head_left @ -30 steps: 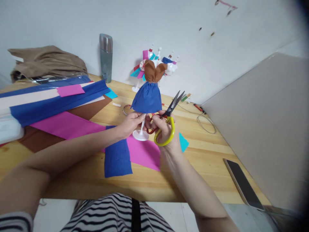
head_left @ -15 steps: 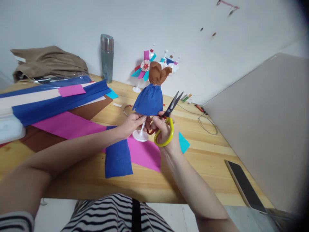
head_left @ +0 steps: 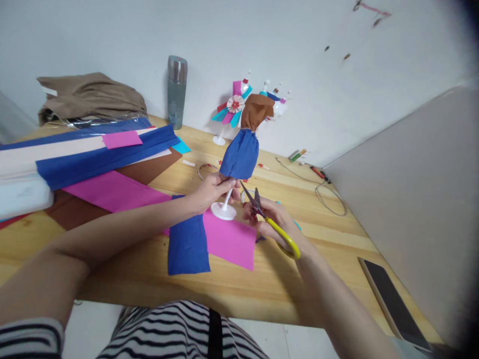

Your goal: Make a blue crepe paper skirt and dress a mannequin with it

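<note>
My left hand is closed on the white stem of a small stand, just under the skirt. The stand bears a doll-like dress form with a gathered blue crepe skirt and a brown paper top, leaning slightly right. My right hand is closed around yellow-handled scissors. Their dark blades are parted and point up and left, the tip near the skirt's lower right edge. A blue paper piece lies over a pink strip below the stand.
Blue, pink and brown papers cover the table's left. Behind stand a bottle and a decorated stand, beside brown cloth. A phone and a cable lie right.
My right hand has moved away from the skirt, down and right, and turned the scissors to point up-left. The dress form has turned and leans more. The whole view has shifted slightly.
</note>
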The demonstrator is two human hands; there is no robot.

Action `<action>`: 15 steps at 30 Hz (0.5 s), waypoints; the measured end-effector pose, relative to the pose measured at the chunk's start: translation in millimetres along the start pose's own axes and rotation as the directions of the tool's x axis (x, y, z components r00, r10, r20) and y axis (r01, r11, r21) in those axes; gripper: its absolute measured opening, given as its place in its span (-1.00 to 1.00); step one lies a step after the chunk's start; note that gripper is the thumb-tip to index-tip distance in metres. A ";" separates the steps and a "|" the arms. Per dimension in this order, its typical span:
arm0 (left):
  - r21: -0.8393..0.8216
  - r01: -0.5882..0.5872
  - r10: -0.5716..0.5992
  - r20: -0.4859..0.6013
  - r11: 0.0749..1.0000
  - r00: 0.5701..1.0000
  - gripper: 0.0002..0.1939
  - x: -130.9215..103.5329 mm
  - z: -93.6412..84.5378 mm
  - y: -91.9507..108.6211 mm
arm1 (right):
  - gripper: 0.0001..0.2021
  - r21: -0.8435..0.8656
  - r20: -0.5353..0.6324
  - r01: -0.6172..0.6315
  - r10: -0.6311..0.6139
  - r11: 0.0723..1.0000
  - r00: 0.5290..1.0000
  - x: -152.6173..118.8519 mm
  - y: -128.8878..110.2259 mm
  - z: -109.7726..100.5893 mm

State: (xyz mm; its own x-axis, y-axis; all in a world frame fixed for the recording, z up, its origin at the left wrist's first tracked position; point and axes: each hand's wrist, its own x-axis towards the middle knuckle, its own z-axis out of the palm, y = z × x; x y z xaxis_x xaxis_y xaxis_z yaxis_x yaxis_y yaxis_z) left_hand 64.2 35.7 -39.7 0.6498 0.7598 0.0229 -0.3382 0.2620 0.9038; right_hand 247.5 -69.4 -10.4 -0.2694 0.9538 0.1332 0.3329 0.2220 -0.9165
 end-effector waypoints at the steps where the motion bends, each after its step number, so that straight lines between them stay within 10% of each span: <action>1: 0.011 -0.008 0.008 -0.006 1.000 1.000 -0.84 0.4 0.1 0.3 | -0.58 -0.030 0.056 -0.006 0.008 1.000 0.998 -2.1 -2.9 -4.5; 15: 0.139 -0.006 0.033 -0.191 0.990 0.981 -0.85 5.7 1.9 5.4 | -0.64 -0.115 0.045 -0.081 0.087 0.990 0.995 -16.9 11.1 -10.2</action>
State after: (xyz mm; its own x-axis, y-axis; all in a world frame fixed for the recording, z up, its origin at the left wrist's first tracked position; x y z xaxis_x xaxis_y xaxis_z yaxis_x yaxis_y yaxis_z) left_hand 67.4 40.3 -33.9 0.4962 0.8677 -0.0295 -0.2442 0.1721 0.9543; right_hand 265.0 -81.0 -19.0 -0.2799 0.9594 0.0357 0.4552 0.1653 -0.8749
